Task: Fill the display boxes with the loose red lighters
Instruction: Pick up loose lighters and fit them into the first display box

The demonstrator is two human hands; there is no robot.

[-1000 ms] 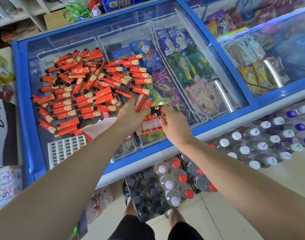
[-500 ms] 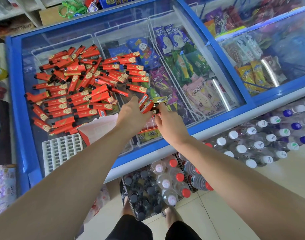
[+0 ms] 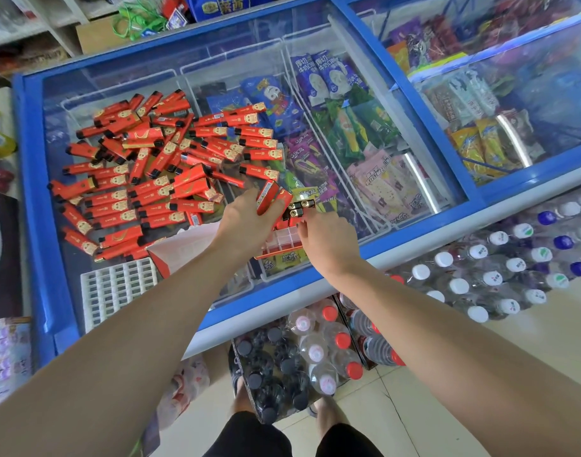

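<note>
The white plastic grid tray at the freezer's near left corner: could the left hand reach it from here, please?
Probably yes: the white plastic grid tray lies bare on the glass lid, but the left hand already holds red lighters.

Red lighters (image 3: 157, 192) with black caps and gold emblems, a blue-framed freezer (image 3: 29, 192), a white grid tray (image 3: 118, 288), red- and white-capped bottles (image 3: 328, 344)

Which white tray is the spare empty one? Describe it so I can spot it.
On the blue-framed freezer lid, look at the near left corner, below the pile of loose red lighters. The white grid tray lies flat there; every slot is empty, unlike the display box between the hands.
</note>
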